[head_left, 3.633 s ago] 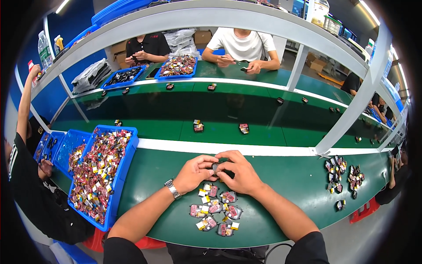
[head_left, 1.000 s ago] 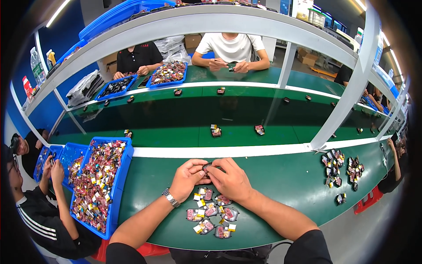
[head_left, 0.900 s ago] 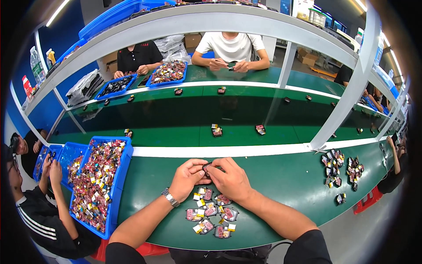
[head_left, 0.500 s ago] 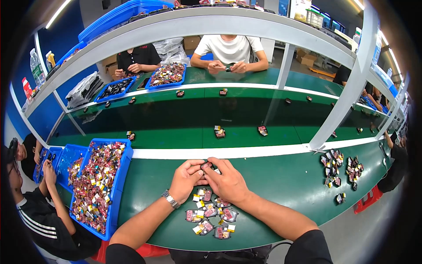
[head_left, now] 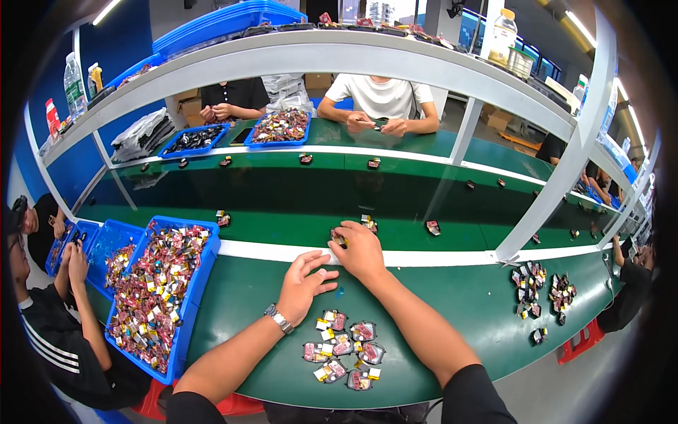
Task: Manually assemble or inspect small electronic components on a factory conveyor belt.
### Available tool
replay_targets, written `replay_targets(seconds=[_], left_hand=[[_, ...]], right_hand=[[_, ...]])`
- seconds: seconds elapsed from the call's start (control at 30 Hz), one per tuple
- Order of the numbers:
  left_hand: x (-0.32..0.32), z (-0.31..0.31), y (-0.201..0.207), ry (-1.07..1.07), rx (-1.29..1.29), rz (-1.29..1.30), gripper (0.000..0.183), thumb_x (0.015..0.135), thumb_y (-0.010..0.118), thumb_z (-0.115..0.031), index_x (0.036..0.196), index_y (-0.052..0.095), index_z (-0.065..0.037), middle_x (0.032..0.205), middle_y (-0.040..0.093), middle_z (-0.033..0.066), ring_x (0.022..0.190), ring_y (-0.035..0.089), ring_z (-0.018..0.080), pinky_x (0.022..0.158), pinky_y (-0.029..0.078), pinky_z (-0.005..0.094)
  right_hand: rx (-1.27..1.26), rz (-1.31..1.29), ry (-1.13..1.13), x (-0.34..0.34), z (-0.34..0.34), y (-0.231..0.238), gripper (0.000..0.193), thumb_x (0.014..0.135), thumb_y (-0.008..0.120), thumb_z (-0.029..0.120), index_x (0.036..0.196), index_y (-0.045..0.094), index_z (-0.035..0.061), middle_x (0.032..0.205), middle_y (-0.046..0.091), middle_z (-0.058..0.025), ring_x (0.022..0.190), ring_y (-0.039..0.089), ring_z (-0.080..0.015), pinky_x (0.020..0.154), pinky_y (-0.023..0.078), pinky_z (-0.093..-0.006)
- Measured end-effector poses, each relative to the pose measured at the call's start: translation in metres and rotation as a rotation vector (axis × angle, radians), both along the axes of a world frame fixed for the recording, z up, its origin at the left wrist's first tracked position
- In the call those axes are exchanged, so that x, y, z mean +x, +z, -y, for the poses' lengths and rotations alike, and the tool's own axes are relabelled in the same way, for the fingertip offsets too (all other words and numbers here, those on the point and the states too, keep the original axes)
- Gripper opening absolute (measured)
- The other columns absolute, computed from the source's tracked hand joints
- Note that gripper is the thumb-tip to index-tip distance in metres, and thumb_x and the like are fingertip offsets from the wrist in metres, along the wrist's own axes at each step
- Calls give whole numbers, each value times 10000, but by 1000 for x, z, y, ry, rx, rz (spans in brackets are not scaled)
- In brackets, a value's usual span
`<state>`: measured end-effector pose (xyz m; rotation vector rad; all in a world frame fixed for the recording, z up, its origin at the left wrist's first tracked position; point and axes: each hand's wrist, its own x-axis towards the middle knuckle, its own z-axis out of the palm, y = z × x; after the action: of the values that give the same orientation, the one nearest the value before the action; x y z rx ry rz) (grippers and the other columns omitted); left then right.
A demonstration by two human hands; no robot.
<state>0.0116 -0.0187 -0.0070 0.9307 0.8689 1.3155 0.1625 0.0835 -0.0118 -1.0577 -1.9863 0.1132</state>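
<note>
My right hand (head_left: 363, 251) reaches over the white rail and grips a small electronic assembly (head_left: 339, 238), dark-cased with a reddish circuit board, at the near side of the green conveyor belt. The fingers partly cover it. My left hand (head_left: 299, 288), with a metal watch on the wrist, hovers behind the rail, its fingers apart and nothing in them. Between my forearms several similar assemblies (head_left: 359, 380) lie on the green table (head_left: 438, 311), with red boards and yellow-white parts. Just beyond my right hand another assembly (head_left: 369, 223) rests on the belt.
A blue bin (head_left: 206, 272) heaped with small red-and-white parts stands at my left. Two clusters of assemblies (head_left: 530, 286) lie at the right. A white rail (head_left: 438, 258) borders the belt; a shelf frame (head_left: 558, 185) rises over it. Co-workers sit opposite and at both sides.
My right hand has moved forward over the rail, carrying the assembly to the belt. My left hand has let go of it and opened. The view has shifted slightly.
</note>
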Motion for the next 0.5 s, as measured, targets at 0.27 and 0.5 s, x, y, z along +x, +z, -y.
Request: replay_targets(seconds=[0.27, 0.5], left_hand=[[-3, 3, -4, -107, 4, -67, 302, 964, 517, -13, 1259, 492, 48, 1287, 567, 189, 1069, 654, 245, 891, 571, 335], [-4, 1, -3, -115, 22, -146, 261, 967, 516, -20, 1219, 524, 47, 1234, 611, 186, 1027, 671, 237, 872, 572, 327]], right_hand=[[-48, 117, -96, -15, -25, -8, 309, 775, 766, 220, 1008, 687, 32, 1085, 644, -133, 1013, 605, -323, 888, 518, -417], [-49, 86, -271, 77, -13, -4, 483, 751, 801, 230, 1129, 618, -8, 1061, 621, -158, 1029, 584, -335, 916, 476, -417]])
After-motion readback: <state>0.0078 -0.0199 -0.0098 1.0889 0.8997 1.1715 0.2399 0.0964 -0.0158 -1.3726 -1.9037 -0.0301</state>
